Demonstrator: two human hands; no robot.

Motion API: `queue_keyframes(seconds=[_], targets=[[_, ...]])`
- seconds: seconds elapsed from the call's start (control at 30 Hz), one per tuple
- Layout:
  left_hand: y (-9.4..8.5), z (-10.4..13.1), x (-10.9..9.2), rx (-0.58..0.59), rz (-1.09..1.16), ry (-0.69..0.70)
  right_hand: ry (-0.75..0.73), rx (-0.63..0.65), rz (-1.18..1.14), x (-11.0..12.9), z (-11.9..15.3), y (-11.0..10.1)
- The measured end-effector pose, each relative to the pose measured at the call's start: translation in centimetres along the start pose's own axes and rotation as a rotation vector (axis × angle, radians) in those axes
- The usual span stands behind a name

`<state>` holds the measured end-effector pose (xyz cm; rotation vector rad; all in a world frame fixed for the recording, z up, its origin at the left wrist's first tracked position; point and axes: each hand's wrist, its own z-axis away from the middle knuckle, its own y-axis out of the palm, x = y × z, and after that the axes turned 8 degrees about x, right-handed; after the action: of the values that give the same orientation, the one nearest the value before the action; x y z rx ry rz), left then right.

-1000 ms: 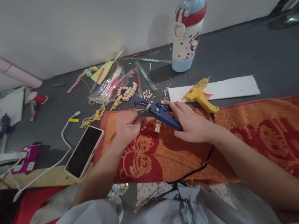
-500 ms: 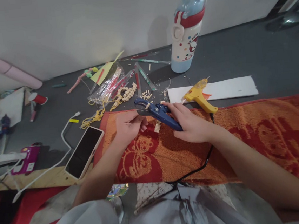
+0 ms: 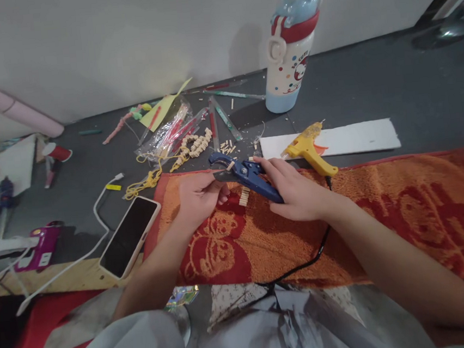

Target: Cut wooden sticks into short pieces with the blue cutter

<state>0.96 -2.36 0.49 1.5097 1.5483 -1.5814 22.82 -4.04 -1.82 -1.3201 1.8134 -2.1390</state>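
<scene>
Cutting is judged to be the step in hand. By size: dark table [image 3: 371, 84] is covered along its front edge by an orange towel [image 3: 305, 249]. Decorated bottle [image 3: 290, 70] is stood upright near the back edge, right of centre. White strip [image 3: 360, 137] is laid flat just behind the towel, yellow glue gun [image 3: 313, 154] rested partly across it. Phone [image 3: 130, 237] is parked screen up by the front edge, left of the towel.

Right hand [image 3: 297, 190]: grip is wrapped round the handles of the blue cutter [image 3: 255, 182], held over the towel's back edge, mouth parted and pointed left. Left hand [image 3: 199, 196]: fingers are curled in at the cutter's lower black jaw; whether a stick is pinched there cannot be told.

Pale wooden cluster [image 3: 197, 145] is set on the table behind the towel's back left corner, loose offcuts [image 3: 226, 146] scattered to its right. Row of short pieces [image 3: 244, 196] is lined up on the towel, just front of the cutter. One pale piece [image 3: 230, 166] is seen at the cutter's mouth; whether it is cut through cannot be told.

Next move, as judged: piece to be kept square, left fingertips clear of the blade, handles squeezed evenly.
</scene>
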Motion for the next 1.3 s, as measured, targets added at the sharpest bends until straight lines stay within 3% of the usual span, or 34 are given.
queue_keyframes(seconds=[0.1,0.23,0.47,0.73,1.17,1.3], targets=[[0.3,0.2,0.1,-0.052,-0.016,-0.049,0.047,0.012,-0.070,0.5,-0.1,0.3],[0.0,0.2,0.3,-0.060,-0.107,-0.012,0.075,-0.007,-0.010,0.6,0.0,-0.1],[-1.1,-0.7,2.0,0.069,-0.106,0.019,0.099,0.051,0.017,0.2,0.1,-0.6],[-1.2,-1.1,2.1,0.177,0.198,0.086,0.054,0.094,-0.074,0.1,0.2,-0.4],[-0.6,-0.7,2.0,0.104,0.160,0.085,0.038,0.123,-0.110,0.2,0.3,-0.8],[-1.0,-0.7,2.3,0.048,0.002,0.119,0.070,0.076,-0.110,0.4,0.2,-0.8]])
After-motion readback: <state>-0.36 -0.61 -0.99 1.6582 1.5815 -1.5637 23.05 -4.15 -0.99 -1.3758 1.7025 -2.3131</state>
